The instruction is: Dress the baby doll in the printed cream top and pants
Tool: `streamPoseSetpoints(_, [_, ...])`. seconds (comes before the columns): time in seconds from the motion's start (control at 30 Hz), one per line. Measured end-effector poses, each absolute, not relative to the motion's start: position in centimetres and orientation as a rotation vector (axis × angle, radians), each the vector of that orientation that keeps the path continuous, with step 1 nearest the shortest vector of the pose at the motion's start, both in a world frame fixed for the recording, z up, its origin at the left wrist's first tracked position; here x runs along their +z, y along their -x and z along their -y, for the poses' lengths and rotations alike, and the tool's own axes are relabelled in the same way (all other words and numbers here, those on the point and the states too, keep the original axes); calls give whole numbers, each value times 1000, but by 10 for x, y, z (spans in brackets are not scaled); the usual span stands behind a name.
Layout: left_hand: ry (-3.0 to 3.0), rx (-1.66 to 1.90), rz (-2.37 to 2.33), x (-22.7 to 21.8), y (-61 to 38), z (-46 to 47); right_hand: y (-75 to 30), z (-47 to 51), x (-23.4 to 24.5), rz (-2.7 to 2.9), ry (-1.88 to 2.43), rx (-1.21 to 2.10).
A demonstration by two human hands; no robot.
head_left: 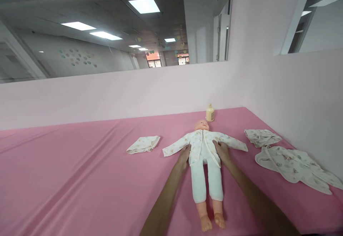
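A baby doll (pixel 206 182) lies on its back on the pink sheet, its bare feet toward me. It wears a white printed baby jacket (pixel 196 144) that hangs apart at the front over its white cloth body, sleeves spread to both sides. Below the left-hand sleeve, my left hand (pixel 184 155) is closed at the jacket's side edge, its fingertips partly hidden. My right hand (pixel 222 151) grips the jacket on the other side, under the armpit, with fingers curled on the cloth.
Pink sheet (pixel 80 179) covers the broad surface. A folded printed cloth (pixel 143 144) lies left of the doll. Behind its head stands a cream pump bottle (pixel 210 114). At the right lie a folded cloth (pixel 262 137) and a spread printed garment (pixel 294 164), near the wall (pixel 308 96).
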State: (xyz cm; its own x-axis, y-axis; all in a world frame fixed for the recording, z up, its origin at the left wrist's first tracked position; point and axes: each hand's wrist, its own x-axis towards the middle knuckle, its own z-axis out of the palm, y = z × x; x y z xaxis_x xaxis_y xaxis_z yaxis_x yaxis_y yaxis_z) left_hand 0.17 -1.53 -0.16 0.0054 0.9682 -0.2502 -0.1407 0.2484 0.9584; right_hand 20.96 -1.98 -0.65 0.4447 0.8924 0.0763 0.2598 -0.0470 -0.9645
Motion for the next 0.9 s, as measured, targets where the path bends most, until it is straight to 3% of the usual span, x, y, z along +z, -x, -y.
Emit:
streamPoseSetpoints(0.2, [-1656,972,-1647,42,-3,4,-206,11,27,1311,1642,330])
streamPoseSetpoints(0.37, [-2059,801,-1785,57,-45,-23,-163,-15,46,1342,1650,382])
streamPoseSetpoints(0.9, [-2260,687,-1851,47,-67,-51,-181,-41,31,1188,1532,585])
